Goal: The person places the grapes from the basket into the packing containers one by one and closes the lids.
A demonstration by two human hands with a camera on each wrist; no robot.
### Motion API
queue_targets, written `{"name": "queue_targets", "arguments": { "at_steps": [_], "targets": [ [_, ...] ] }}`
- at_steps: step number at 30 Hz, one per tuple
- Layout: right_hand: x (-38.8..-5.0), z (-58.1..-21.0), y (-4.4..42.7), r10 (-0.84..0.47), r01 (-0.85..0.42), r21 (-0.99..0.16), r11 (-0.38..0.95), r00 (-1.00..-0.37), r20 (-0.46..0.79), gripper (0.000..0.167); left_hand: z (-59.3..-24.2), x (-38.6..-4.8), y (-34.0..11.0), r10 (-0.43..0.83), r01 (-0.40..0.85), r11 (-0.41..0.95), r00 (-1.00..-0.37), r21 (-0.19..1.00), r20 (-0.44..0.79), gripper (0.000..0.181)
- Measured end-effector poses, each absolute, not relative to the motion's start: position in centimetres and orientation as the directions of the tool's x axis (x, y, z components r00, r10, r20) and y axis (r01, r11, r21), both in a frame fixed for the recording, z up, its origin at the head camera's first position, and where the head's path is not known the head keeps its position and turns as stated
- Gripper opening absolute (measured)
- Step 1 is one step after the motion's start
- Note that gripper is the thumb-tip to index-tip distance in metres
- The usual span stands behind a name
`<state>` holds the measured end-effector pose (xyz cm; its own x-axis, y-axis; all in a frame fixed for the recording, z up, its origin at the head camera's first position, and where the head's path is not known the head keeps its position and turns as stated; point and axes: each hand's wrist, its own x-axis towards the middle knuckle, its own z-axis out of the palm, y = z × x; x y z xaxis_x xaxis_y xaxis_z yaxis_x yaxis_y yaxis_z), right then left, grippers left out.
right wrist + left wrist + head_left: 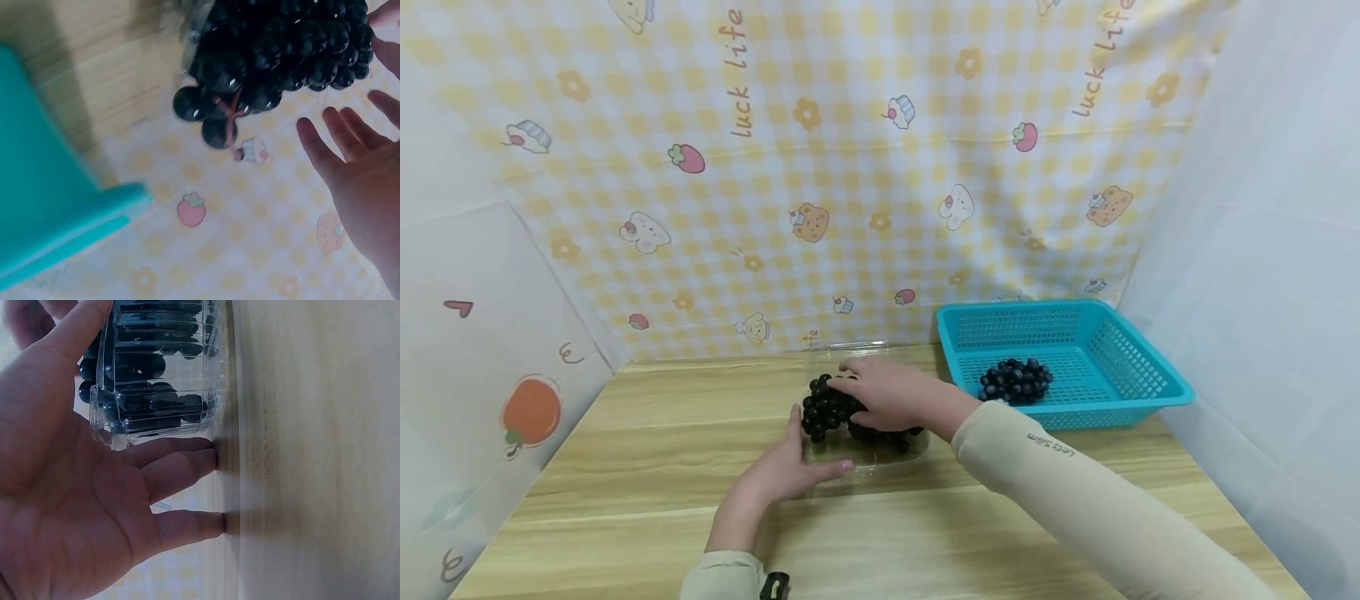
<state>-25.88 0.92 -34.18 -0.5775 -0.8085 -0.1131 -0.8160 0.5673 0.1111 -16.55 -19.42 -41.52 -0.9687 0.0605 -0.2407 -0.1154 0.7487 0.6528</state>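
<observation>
A clear plastic container point(169, 412) sits on the table with bunches of black grapes point(826, 410) in it, some rising above its rim. At its near left corner rests my left hand point(782, 467), fingers straight and the thumb along the near side. In the left wrist view that hand point(81, 481) has several fingertips down on the tabletop. My right hand point(891, 396) is over the grapes, hiding part of them. Its fingers are spread, and in the right wrist view the hand point(369, 175) appears apart from the bunch point(269, 56), whose stem shows.
Right of the container stands a turquoise mesh basket point(1120, 408), with another bunch of dark grapes point(1017, 381) inside. A checked cloth point(880, 167) hangs behind the wooden table point(647, 467). White cloth point(1285, 250) hangs on the right side.
</observation>
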Motion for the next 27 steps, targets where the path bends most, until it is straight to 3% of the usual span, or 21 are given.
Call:
{"name": "queue_targets", "arguments": {
  "at_steps": [12, 21, 27],
  "targets": [
    [-26.0, -35.7, -0.1, -0.748, -0.802, 0.188, 0.567, -0.597, -0.288, 0.064, -41.6, -16.6, -19.4, 0.070, -0.108, 0.744, -0.969, 0.659, -0.237, 0.147],
    [-28.3, -36.3, 0.2, -0.696, -0.696, -0.164, 0.699, -0.610, -0.378, 0.063, -41.9, -16.6, -19.4, 0.065, -0.115, 0.734, -0.969, 0.670, -0.238, 0.147],
    [-28.9, -36.5, 0.1, -0.678, -0.624, -0.277, 0.731, -0.615, -0.404, 0.069, -42.0, -16.6, -19.6, 0.062, -0.116, 0.730, -0.970, 0.674, -0.235, 0.147]
  ]
}}
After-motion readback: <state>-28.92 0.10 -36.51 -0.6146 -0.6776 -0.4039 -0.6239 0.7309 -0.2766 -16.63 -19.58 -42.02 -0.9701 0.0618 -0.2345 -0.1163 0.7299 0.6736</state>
